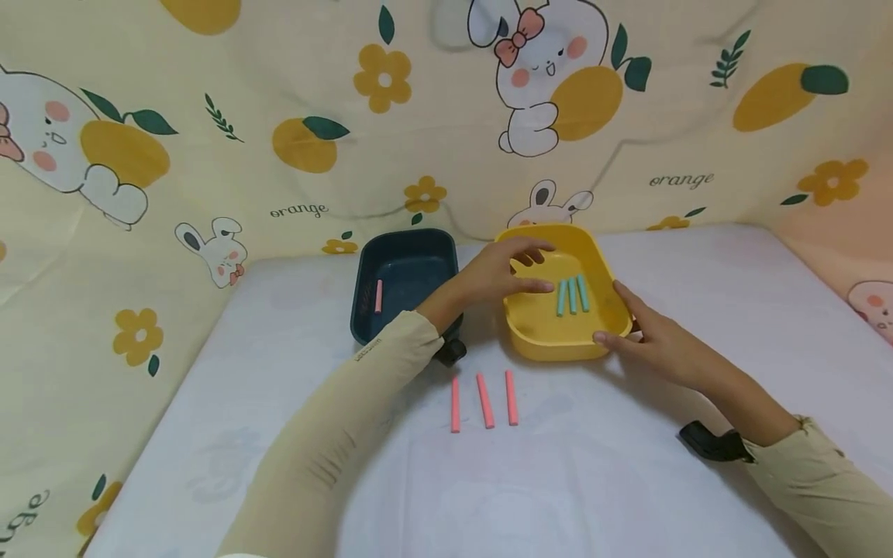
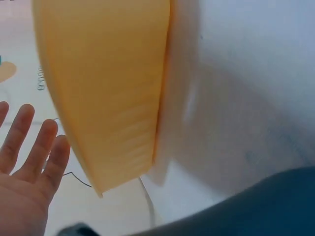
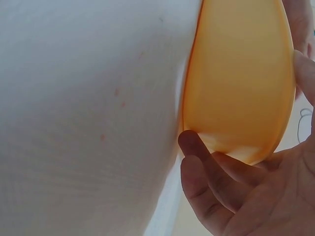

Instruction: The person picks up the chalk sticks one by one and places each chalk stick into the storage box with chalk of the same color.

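My left hand [image 1: 498, 273] hovers over the left side of a yellow tray [image 1: 558, 353], fingers spread and nothing between them. In the left wrist view its fingers [image 2: 37, 152] stand beside the tray wall. Three teal chalk sticks [image 1: 573, 296] lie side by side in that tray. At the tray's right front corner, my right hand [image 1: 659, 341] holds it, thumb at the rim and fingers bent against the outer wall, as the right wrist view shows. Three pink chalk sticks [image 1: 484, 401] lie on the table in front of the trays.
A dark blue tray [image 1: 418, 236] stands left of the yellow one, with one pink chalk stick [image 1: 379, 296] in it. My left forearm crosses in front of its right corner. A white cloth [image 1: 558, 496] covers the table, and a printed curtain [image 1: 432, 124] hangs behind.
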A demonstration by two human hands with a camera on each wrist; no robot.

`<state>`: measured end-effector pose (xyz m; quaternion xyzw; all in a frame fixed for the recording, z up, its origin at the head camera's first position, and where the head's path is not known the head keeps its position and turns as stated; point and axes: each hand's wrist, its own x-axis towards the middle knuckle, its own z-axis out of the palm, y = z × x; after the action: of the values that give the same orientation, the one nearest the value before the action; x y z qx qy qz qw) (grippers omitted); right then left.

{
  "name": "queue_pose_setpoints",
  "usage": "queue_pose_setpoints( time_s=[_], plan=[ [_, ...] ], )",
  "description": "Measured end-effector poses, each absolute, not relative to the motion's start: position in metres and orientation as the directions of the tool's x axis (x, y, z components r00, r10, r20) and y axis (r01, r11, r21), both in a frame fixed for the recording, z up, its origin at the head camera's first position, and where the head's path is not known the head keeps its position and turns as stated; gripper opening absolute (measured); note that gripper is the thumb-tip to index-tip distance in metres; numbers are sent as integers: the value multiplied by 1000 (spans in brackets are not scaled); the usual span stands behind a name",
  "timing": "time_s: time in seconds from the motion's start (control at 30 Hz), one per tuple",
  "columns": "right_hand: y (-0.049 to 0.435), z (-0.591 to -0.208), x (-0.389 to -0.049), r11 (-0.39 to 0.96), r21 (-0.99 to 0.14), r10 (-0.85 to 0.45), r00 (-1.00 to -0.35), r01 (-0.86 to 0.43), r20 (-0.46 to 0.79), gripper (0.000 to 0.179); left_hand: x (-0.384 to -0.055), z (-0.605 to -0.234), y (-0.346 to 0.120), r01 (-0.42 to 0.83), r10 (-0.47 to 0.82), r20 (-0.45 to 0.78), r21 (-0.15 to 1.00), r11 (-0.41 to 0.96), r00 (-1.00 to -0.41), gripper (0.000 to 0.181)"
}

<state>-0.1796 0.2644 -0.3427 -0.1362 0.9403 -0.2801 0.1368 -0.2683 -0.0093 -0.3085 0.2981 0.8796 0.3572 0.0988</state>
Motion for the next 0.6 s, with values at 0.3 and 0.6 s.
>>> queue_pose_setpoints(
  time_s=[0.3, 0.6],
  plan=[
    [267, -343, -180, 813, -554, -329, -926, -179, -183, 97, -252, -307, -17, 410, 541, 100, 769, 490, -835, 63],
    [267, -344, -181, 809, -562, -327, -925, -170, -191, 98, -228, -308, -27, 368, 486, 124, 815, 448, -865, 56]
  ],
)
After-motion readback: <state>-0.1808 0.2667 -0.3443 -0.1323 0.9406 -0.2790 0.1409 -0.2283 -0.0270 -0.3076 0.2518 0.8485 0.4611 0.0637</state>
